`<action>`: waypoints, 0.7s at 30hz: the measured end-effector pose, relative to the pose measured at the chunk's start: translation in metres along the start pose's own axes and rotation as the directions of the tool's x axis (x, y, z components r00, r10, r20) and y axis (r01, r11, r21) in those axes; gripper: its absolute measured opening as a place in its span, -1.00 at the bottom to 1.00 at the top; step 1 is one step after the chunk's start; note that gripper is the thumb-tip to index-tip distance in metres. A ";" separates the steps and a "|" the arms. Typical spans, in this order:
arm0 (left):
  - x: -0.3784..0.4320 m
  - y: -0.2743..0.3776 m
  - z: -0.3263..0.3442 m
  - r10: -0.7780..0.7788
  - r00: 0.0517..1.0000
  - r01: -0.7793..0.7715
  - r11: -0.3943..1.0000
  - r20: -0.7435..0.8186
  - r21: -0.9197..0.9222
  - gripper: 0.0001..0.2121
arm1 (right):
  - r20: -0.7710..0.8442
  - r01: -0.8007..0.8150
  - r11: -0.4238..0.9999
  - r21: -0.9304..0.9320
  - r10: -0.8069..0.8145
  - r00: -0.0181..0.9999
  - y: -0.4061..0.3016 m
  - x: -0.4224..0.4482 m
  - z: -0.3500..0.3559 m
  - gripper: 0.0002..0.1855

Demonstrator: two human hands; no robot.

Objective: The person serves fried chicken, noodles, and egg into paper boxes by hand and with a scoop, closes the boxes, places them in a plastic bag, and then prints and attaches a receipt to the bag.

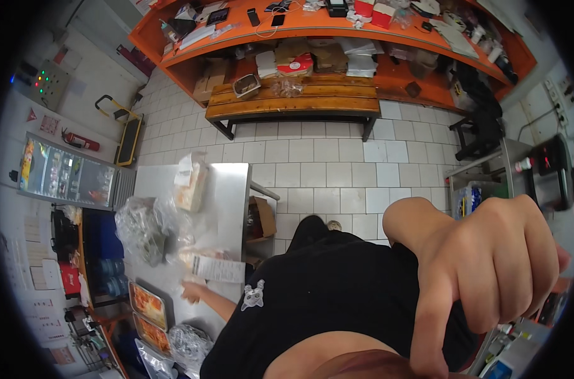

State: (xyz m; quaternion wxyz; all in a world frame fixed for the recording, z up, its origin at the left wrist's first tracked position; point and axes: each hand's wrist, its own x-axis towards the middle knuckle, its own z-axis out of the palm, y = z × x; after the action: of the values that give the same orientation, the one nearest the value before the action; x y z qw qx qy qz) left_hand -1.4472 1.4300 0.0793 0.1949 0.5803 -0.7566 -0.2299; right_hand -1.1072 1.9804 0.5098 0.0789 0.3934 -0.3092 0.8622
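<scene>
My right hand (pixel 486 265) is large and close to the camera, at the right. Its fingers curl inward and the thumb points down; the palm side is hidden, so I cannot see whether it holds anything. Small and blurred, my left hand (pixel 192 292) is low over the steel table (pixel 225 199), at the near end of a clear plastic-wrapped food package (pixel 190 256). Whether the fingers grip the wrap is unclear. A printed paper slip (pixel 218 269) lies across that package. Another wrapped package with a label (pixel 190 184) and a bulky clear plastic bag (pixel 142 230) are farther along the table.
Two trays of orange-red food (pixel 147 303) and crumpled clear plastic (pixel 190 348) line the table's left side. A wooden bench (pixel 291 103) stands before an orange counter (pixel 310 23). Left are a glass-door fridge (pixel 69 170) and yellow hand truck (pixel 128 137); shelving (pixel 476 166) stands right.
</scene>
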 end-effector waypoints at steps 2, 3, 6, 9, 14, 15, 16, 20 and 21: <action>-0.012 0.007 -0.013 0.224 0.889 -0.205 0.975 -0.399 0.089 -0.30 | -0.011 0.022 1.000 -0.016 -0.022 1.000 -0.023 0.017 -0.055 -0.47; 0.002 0.009 -0.020 0.347 0.758 -0.337 0.933 -0.552 0.125 -0.34 | 0.013 0.039 0.999 -0.005 -0.039 0.999 -0.033 0.025 -0.083 -0.46; -0.126 0.094 -0.008 0.394 0.625 -0.491 0.870 -0.674 0.053 -0.41 | 0.097 0.099 0.994 -0.048 -0.094 0.991 -0.068 0.047 -0.170 -0.45; -0.255 0.191 -0.011 0.436 0.454 -0.686 0.727 -0.777 0.008 -0.47 | 0.237 0.181 0.983 -0.031 -0.168 0.957 -0.101 0.068 -0.260 -0.44; -0.479 0.400 0.102 0.610 0.395 -0.887 0.059 -0.687 -0.458 -0.54 | 0.302 0.177 0.975 -0.138 -0.129 0.945 -0.140 0.090 -0.470 -0.49; -0.547 0.428 0.113 0.742 0.378 -0.852 0.045 -0.553 -0.521 -0.53 | -0.118 -0.042 0.938 -0.345 0.001 0.993 -0.152 0.068 -0.511 -0.61; -0.610 0.455 0.118 0.829 0.297 -0.798 -0.057 -0.474 -0.600 -0.53 | -0.486 -0.392 0.771 -0.501 0.124 0.865 -0.166 0.058 -0.552 -0.72; -0.831 0.490 0.133 0.964 -0.146 -0.327 -0.258 -0.221 -0.909 -0.49 | -0.858 -0.798 0.396 -0.455 0.047 0.512 -0.202 -0.040 -0.743 -0.79; -0.861 0.489 0.138 0.937 -0.270 -0.271 -0.296 -0.223 -0.916 -0.50 | -0.905 -0.841 0.427 -0.334 0.104 0.412 -0.219 -0.047 -0.778 -0.81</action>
State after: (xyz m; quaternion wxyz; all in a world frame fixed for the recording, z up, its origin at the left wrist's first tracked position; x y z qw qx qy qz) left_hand -1.6944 2.3878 0.2230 0.1824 -0.4402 -0.7139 -0.5131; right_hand -1.4821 2.6229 0.1898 0.0776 -0.2229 -0.6844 0.6898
